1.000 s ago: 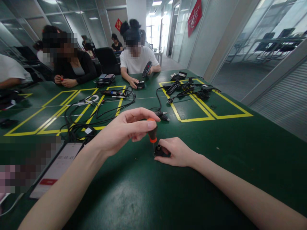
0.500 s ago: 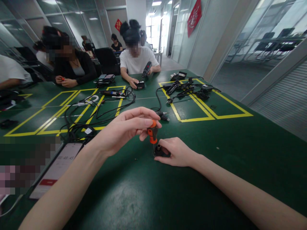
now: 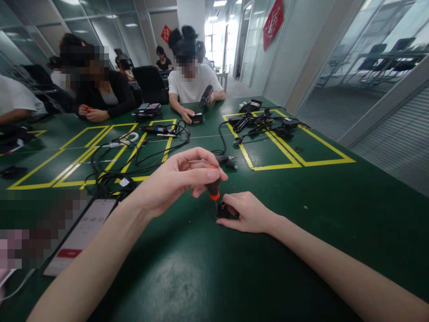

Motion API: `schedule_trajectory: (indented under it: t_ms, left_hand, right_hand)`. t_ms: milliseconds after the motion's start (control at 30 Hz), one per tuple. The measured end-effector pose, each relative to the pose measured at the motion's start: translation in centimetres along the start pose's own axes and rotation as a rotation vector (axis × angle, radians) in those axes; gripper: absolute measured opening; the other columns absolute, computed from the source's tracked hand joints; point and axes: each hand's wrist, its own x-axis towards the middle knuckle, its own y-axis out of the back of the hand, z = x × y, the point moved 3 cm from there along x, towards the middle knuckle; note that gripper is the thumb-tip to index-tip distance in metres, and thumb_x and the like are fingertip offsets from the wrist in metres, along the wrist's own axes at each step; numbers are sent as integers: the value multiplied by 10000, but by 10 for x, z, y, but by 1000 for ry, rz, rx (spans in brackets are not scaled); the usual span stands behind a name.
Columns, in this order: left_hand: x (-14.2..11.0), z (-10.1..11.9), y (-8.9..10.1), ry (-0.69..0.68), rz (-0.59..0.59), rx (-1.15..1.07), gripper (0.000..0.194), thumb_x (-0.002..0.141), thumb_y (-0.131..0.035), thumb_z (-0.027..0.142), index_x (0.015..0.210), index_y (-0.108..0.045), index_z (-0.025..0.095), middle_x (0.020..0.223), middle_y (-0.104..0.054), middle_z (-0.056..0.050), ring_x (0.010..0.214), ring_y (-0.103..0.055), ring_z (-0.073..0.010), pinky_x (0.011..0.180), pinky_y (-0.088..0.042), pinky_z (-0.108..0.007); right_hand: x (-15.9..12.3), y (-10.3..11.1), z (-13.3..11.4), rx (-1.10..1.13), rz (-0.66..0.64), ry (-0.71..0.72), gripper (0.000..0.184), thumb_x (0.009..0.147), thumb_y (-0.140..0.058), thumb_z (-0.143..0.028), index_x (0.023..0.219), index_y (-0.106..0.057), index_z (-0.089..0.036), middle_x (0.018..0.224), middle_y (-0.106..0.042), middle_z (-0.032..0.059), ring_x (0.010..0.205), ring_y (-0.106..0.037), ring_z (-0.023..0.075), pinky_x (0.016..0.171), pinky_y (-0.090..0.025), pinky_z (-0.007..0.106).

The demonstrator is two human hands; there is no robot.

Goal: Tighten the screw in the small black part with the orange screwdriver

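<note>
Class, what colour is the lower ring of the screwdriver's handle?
The ring is orange-red, head view.

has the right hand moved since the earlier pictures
No, the right hand shows no clear shift in any direction against the yellow tape on the table.

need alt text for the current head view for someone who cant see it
The wearer's left hand holds an orange and black screwdriver nearly upright, pointing down at a small black part held by the right hand on a green table. A phone lies to the left, with tangled cables, yellow tape and seated people beyond.
</note>
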Motion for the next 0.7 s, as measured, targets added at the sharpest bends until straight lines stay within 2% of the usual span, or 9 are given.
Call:
schedule_trajectory:
  t_ms: [100, 200, 267, 333, 500, 567, 633, 700]
  left_hand:
    - [3, -2, 2, -47, 83, 55, 279, 738, -888, 323, 899, -732, 157, 825, -724, -19, 566, -519, -66, 485, -373, -172]
    - [8, -2, 12, -123, 249, 98, 316, 732, -885, 408, 834, -722, 156, 762, -682, 2, 535, -484, -53, 463, -352, -163]
    - [12, -4, 21, -128, 327, 124, 360, 711, -886, 451, 810, -701, 159, 720, -659, 14, 513, -466, -52, 435, -316, -162]
    - [18, -9, 30, -97, 348, 213, 381, 705, -875, 478, 807, -687, 163, 715, -665, 14, 513, -478, -57, 431, -302, -163]
    - [33, -46, 42, 152, 115, 565, 369, 791, -766, 524, 843, -689, 167, 706, -696, -9, 527, -542, -106, 477, -370, -207]
    - [37, -61, 41, 153, 35, 837, 305, 874, -685, 475, 854, -702, 171, 675, -687, -13, 575, -593, -145, 540, -413, -239]
    - [39, -71, 39, 108, -37, 1213, 234, 921, -638, 399, 914, -742, 191, 762, -729, -31, 699, -664, -193, 632, -446, -275]
    - [39, -78, 36, 111, -128, 1456, 232, 951, -604, 382, 957, -763, 214, 813, -752, -39, 787, -703, -238, 674, -459, -305]
  right_hand:
    - [0, 1, 0, 0, 19, 11, 345, 933, -710, -426, 835, -452, -220, 670, -573, -32, 565, -519, 134, 561, -297, 243]
    - [0, 1, 0, 7, 11, 11, 320, 934, -713, -419, 846, -486, -211, 685, -591, -24, 580, -539, 133, 568, -313, 240]
    - [0, 2, 0, 15, 5, 13, 282, 937, -708, -405, 872, -523, -203, 706, -609, -16, 590, -550, 133, 574, -328, 239]
    - [0, 2, 0, 26, 16, 25, 244, 935, -709, -383, 899, -556, -197, 728, -628, -5, 608, -564, 137, 584, -347, 242]
    - [-1, 3, 1, 69, 72, 53, 204, 933, -712, -352, 952, -587, -192, 842, -681, 38, 712, -621, 168, 639, -421, 265]
    - [-1, 2, 2, 97, 71, 53, 210, 937, -712, -350, 994, -595, -185, 910, -698, 63, 782, -647, 191, 686, -463, 284]
    - [-1, 1, 4, 130, 62, 42, 222, 940, -713, -351, 1029, -606, -178, 967, -707, 85, 854, -662, 215, 744, -497, 311]
    - [-1, 0, 6, 173, 56, 28, 222, 945, -712, -349, 1049, -620, -175, 995, -710, 97, 895, -662, 230, 784, -511, 334]
